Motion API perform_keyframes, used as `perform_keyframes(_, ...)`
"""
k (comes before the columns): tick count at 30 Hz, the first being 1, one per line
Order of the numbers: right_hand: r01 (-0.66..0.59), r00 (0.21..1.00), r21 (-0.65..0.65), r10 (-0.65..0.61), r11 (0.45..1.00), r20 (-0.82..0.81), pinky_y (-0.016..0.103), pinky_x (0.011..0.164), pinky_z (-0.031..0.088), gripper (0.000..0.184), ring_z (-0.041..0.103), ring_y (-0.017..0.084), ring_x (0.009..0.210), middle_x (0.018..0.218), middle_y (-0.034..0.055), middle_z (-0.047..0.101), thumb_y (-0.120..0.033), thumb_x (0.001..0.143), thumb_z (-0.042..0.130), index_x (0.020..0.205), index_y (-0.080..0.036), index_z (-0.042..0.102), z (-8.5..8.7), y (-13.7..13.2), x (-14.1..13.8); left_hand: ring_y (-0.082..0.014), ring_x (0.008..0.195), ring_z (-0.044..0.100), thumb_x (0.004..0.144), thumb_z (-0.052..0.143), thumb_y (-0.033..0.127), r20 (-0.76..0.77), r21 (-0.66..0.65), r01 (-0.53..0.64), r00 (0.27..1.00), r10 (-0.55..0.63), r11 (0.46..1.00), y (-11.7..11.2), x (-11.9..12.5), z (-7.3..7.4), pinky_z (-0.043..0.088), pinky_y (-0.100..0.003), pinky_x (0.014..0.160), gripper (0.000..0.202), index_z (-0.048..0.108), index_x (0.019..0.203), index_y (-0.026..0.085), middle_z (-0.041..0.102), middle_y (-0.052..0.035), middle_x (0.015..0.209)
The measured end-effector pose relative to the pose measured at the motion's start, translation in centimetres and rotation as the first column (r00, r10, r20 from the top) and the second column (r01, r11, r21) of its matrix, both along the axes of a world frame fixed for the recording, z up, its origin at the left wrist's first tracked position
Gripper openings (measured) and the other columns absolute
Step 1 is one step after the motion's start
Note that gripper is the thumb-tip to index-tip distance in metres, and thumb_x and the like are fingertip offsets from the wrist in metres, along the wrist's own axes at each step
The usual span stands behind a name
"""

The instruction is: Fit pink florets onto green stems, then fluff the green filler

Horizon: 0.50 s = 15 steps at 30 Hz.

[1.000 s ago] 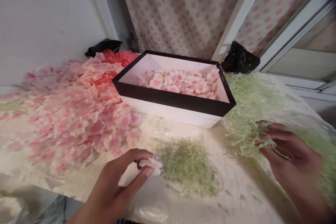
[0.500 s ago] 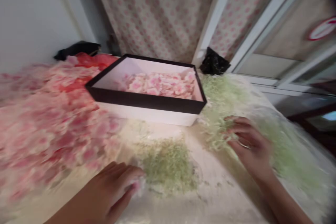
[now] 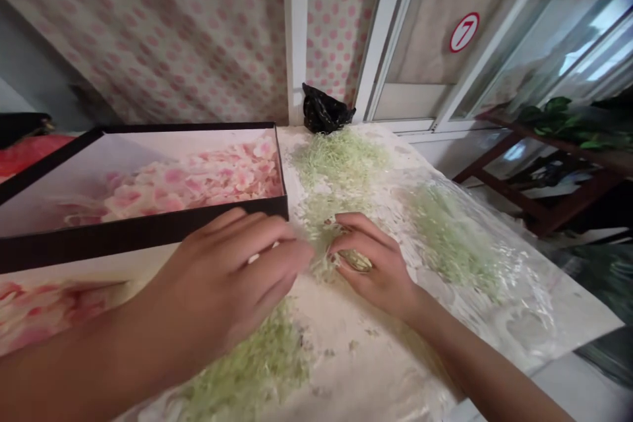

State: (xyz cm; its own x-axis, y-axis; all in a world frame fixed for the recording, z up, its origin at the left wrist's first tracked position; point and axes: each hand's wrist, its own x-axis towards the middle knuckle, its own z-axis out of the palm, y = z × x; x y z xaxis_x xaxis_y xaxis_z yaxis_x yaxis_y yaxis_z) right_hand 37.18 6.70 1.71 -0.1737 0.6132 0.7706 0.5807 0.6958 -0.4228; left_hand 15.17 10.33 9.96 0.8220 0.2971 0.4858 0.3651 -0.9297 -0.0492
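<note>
- Head view, right hand [image 3: 383, 270]: fingers curled in a loose arch, closed on a few thin pale green strands [image 3: 355, 260], which pass between fingertips and palm.
- Left hand [image 3: 235, 270]: back turned to the camera, fingers bent and pointing at the right hand, near it but apart. A speck of white shows between the fingers; whether they grasp anything cannot be told.
- Beneath the left hand: a green heap [image 3: 252, 369] of fine strands, its upper part hidden by that hand and forearm.
- Beyond the right hand: a paler green pile [image 3: 341, 158], spread back across the white-covered table [image 3: 356, 369].
- To the right: further green strands [image 3: 452, 244] beside crumpled clear plastic [image 3: 527, 283].
- To the left: a white box [image 3: 148, 231] with a black rim, partly filled with pink and white blossoms [image 3: 192, 178]; the left hand covers part of its front near the right corner.
- In front of the box: loose pink blossoms [image 3: 44, 313], cut off by the frame and the left forearm.
- At the table's back edge: a black plastic bag [image 3: 326, 111], before a pink-dotted curtain [image 3: 208, 20].
- On the sliding door: a round red-bordered sign [image 3: 465, 31] reading "7".
- Far right: leafy plants [image 3: 568, 122] on a dark wooden stand.
</note>
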Motion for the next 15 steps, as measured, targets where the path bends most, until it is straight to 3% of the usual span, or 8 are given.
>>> perform_keyframes(4, -0.039, 0.999, 0.004, 0.039, 0.999, -0.025, 0.025, 0.075, 0.053, 0.016, 0.063, 0.016, 0.098, 0.104, 0.0101, 0.059, -0.004, 0.083, 0.055, 0.087, -0.019, 0.060, 0.0, 0.1, -0.1, -0.0189, 0.074, 0.056, 0.090, 0.049, 0.008, -0.063, 0.199, 0.087, 0.995, -0.076, 0.976, 2.0, 3.4, -0.4, 0.041, -0.033, 0.068, 0.017, 0.064, 0.094, 0.014, 0.062, -0.0054, 0.085)
perform_keyframes(11, -0.048, 0.998, 0.002, 0.048, 0.999, -0.042, 0.029, 0.077, 0.054, 0.017, 0.061, 0.017, 0.098, 0.102, 0.0106, 0.058, -0.004, 0.085, 0.053, 0.088, -0.019, 0.059, 0.2, -0.1, -0.1, -0.0207, 0.074, 0.057, 0.088, 0.058, 0.010, -0.092, 0.469, 0.062, 0.996, -0.022, 0.881, 2.5, 3.7, -0.8, 0.042, -0.035, 0.068, 0.013, 0.064, 0.098, 0.011, 0.064, -0.0072, 0.085)
perform_keyframes(15, -0.024, 1.000, -0.006, 0.024, 1.000, -0.010, 0.032, 0.081, 0.054, 0.016, 0.061, 0.018, 0.099, 0.106, 0.0121, 0.059, -0.004, 0.085, 0.053, 0.088, -0.019, 0.058, 0.2, -0.2, 0.0, -0.0210, 0.074, 0.059, 0.088, 0.059, 0.011, -0.081, 0.489, 0.047, 0.997, -0.008, 0.871, 2.6, 4.1, -0.9, 0.042, -0.036, 0.067, 0.011, 0.065, 0.096, 0.010, 0.065, -0.0072, 0.084)
